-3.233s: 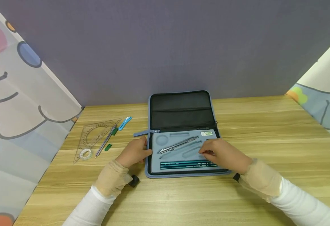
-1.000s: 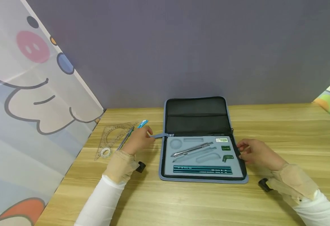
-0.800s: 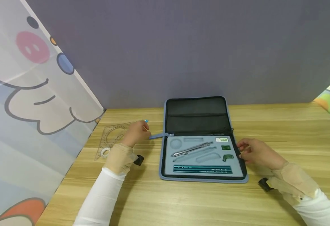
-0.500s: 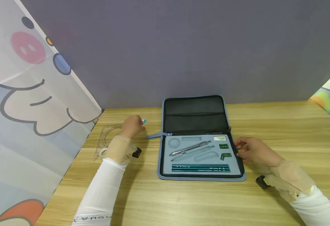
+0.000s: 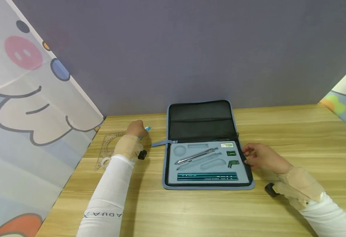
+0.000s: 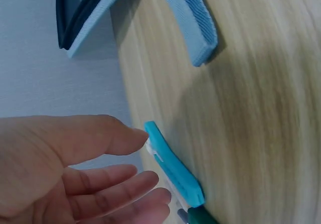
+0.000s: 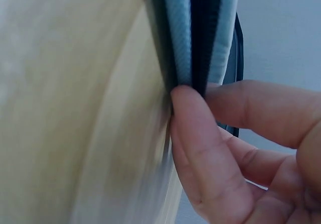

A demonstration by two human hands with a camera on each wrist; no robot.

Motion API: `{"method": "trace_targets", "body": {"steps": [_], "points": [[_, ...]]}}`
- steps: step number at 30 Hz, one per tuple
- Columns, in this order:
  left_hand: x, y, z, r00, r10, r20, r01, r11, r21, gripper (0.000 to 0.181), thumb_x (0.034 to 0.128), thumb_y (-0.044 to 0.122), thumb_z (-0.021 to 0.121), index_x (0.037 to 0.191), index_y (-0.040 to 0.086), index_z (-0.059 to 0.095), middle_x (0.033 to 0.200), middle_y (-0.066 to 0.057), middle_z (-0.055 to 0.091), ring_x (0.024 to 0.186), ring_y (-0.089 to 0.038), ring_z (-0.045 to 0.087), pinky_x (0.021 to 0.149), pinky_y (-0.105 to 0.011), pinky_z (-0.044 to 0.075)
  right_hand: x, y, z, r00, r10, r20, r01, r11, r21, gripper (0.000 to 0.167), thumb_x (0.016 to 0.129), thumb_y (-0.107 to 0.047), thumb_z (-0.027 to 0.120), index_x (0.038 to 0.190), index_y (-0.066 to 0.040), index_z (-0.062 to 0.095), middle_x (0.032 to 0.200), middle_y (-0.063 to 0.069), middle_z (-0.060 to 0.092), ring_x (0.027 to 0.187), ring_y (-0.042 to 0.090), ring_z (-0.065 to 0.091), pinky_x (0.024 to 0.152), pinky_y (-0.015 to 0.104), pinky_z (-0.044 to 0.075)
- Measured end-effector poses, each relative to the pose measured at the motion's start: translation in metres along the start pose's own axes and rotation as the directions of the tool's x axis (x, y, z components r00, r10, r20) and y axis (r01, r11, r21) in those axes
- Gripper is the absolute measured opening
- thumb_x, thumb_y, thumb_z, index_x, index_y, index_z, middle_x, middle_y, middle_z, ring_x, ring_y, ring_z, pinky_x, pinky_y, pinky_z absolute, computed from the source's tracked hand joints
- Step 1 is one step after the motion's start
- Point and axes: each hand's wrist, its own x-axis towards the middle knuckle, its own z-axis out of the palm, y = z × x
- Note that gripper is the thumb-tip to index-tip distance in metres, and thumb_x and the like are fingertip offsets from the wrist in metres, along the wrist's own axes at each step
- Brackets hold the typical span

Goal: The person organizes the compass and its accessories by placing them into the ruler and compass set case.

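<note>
Left panel: white, with a pink cartoon snout (image 5: pixel 23 52).
Set square (image 5: pixel 105 147): clear, flat on the table (image 5: pixel 190 214), partly hidden by my left forearm.
White ring (image 5: pixel 102 162): over the set square's near end, just beside my wrist wrap.
My left hand (image 5: pixel 136 128): released, holding nothing; thumb extended, other fingers loosely bent. Thumb tip right at one end of the cutter; can't tell if it touches.
Cutter (image 6: pixel 173 166): blue, on the table left of the case, partly behind my hand in the head view.
Green piece (image 6: pixel 201 216): at the cutter's other end, only part showing in the left wrist view.
Strap (image 5: pixel 159 143): blue, sticks out from the case's left side toward my left hand.
Case (image 5: pixel 201 130): unzipped, mid-table, lid up against the grey wall (image 5: pixel 176 59).
Tray (image 5: pixel 243 175): grey-blue, moulded recesses, in the case's near half.
Compass (image 5: pixel 196 156): in the tray, slanted, point to the left.
Pencils (image 5: pixel 207 176): dark green, side by side along the tray's near edge.
Right column of tray: eraser (image 5: pixel 227 145) at the back, green block (image 5: pixel 231 153) next, angled green part (image 5: pixel 233 163) nearest me.
My right hand (image 5: pixel 264 158): pinching the case's right edge, thumb against fingers.
</note>
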Motion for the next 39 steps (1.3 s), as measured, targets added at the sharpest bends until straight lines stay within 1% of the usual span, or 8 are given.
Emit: {"method": "trace_targets", "body": {"steps": [5, 14, 21, 26, 29, 31, 35, 39], "points": [[0.004, -0.002, 0.003, 1.0, -0.02, 0.006, 0.019, 0.998, 0.064, 0.018, 0.0843, 0.009, 0.06, 0.091, -0.007, 0.063, 0.079, -0.015, 0.061, 0.064, -0.022, 0.05, 0.061, -0.031, 0.043, -0.002, -0.001, 0.002, 1.0, 0.003, -0.003, -0.003, 1.0, 0.015, 0.034, 0.081, 0.006, 0.061, 0.111, 0.016, 0.05, 0.098, 0.021, 0.056, 0.078, 0.02, 0.059, 0.058, 0.029, 0.055], [0.003, -0.009, 0.005, 0.998, -0.059, 0.033, 0.056, 0.997, 0.061, 0.025, 0.0866, 0.011, 0.06, 0.101, -0.009, 0.061, 0.075, -0.013, 0.055, 0.062, -0.022, 0.048, 0.061, -0.032, 0.043, -0.002, -0.004, 0.005, 1.0, 0.006, -0.01, -0.006, 1.0, 0.016, 0.033, 0.082, 0.004, 0.061, 0.111, 0.015, 0.051, 0.097, 0.02, 0.056, 0.078, 0.019, 0.06, 0.058, 0.028, 0.055], [-0.001, -0.011, 0.0, 0.998, -0.044, 0.051, 0.041, 0.998, 0.052, 0.012, 0.0873, 0.008, 0.056, 0.08, -0.002, 0.057, 0.062, -0.008, 0.047, 0.055, -0.019, 0.043, 0.059, -0.031, 0.04, 0.002, -0.01, 0.007, 1.0, 0.006, -0.018, -0.005, 1.0, 0.018, 0.032, 0.083, 0.004, 0.062, 0.111, 0.016, 0.051, 0.097, 0.02, 0.057, 0.077, 0.018, 0.06, 0.058, 0.029, 0.055], [-0.002, -0.011, 0.001, 0.999, -0.039, 0.036, 0.038, 0.999, 0.011, 0.022, 0.0869, 0.013, 0.061, 0.092, -0.008, 0.061, 0.074, -0.015, 0.056, 0.06, -0.021, 0.049, 0.061, -0.032, 0.044, 0.003, -0.011, 0.01, 1.0, 0.006, -0.011, -0.005, 1.0, 0.031, 0.034, 0.082, 0.003, 0.062, 0.111, 0.016, 0.051, 0.097, 0.021, 0.057, 0.077, 0.018, 0.06, 0.059, 0.029, 0.055], [-0.005, -0.008, 0.0, 1.0, -0.011, 0.002, 0.011, 1.0, -0.009, 0.029, 0.0861, 0.02, 0.065, 0.093, -0.007, 0.061, 0.079, -0.015, 0.06, 0.062, -0.022, 0.052, 0.06, -0.032, 0.047, 0.004, -0.012, 0.01, 1.0, 0.019, -0.008, -0.018, 0.999, 0.039, 0.034, 0.082, 0.003, 0.062, 0.112, 0.016, 0.051, 0.098, 0.02, 0.058, 0.076, 0.017, 0.059, 0.06, 0.028, 0.055], [-0.008, -0.003, -0.002, 0.999, 0.028, -0.023, -0.029, 1.0, -0.013, 0.025, 0.0849, 0.02, 0.067, 0.08, -0.004, 0.061, 0.067, -0.011, 0.057, 0.055, -0.018, 0.048, 0.053, -0.03, 0.044, 0.003, -0.013, 0.01, 1.0, 0.019, -0.008, -0.019, 0.999, 0.034, 0.034, 0.082, 0.003, 0.062, 0.111, 0.016, 0.051, 0.097, 0.02, 0.058, 0.076, 0.017, 0.059, 0.06, 0.028, 0.055], [-0.015, 0.011, -0.005, 0.991, 0.116, -0.063, -0.117, 0.993, -0.004, 0.042, 0.0819, 0.013, 0.067, 0.05, 0.012, 0.04, 0.046, 0.004, 0.029, 0.043, -0.009, 0.024, 0.043, -0.023, 0.027, 0.003, -0.014, 0.009, 1.0, 0.009, -0.012, -0.009, 1.0, 0.027, 0.034, 0.082, 0.003, 0.063, 0.11, 0.017, 0.051, 0.096, 0.021, 0.058, 0.076, 0.018, 0.06, 0.06, 0.028, 0.055], [-0.025, 0.027, -0.004, 0.972, 0.212, -0.1, -0.213, 0.977, -0.001, 0.052, 0.0796, 0.007, 0.067, 0.047, 0.018, 0.028, 0.047, 0.007, 0.017, 0.046, -0.008, 0.014, 0.045, -0.022, 0.018, 0.003, -0.015, 0.009, 1.0, 0.013, -0.019, -0.013, 1.0, 0.023, 0.034, 0.082, 0.002, 0.064, 0.111, 0.016, 0.052, 0.096, 0.021, 0.059, 0.078, 0.018, 0.06, 0.06, 0.028, 0.055]]}}
